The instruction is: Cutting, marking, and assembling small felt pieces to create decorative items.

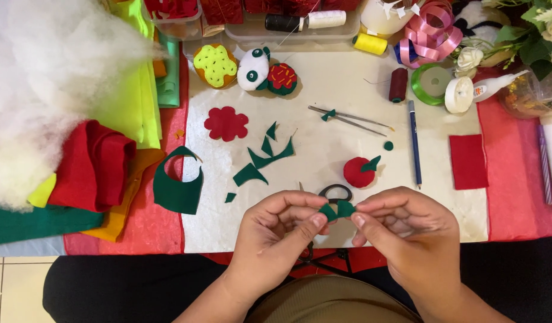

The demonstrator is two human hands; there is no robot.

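Both hands low centre, just over the near table edge. Left hand (276, 230) and right hand (404, 230) each pinch one end of a small green felt piece (338, 210) between thumb and forefinger; other fingers curled in loosely. Piece is off the table, held between the two hands.

Directly behind it: black-handled scissors (335, 192) flat on the white work mat (323, 143), partly hidden by the hands. Just past that, a red stuffed felt ball (358, 172) with a green leaf on top.

Left of centre: green felt scraps (265, 157), a larger cut green sheet (178, 190), a red flower cutout (226, 124). Blue pencil (414, 140) and red felt square (468, 161) to the right.

Far edge: finished felt toys (252, 70), thread spools (398, 84), pink ribbon (430, 33). Far left: folded felt stack (93, 164), white stuffing (40, 90).
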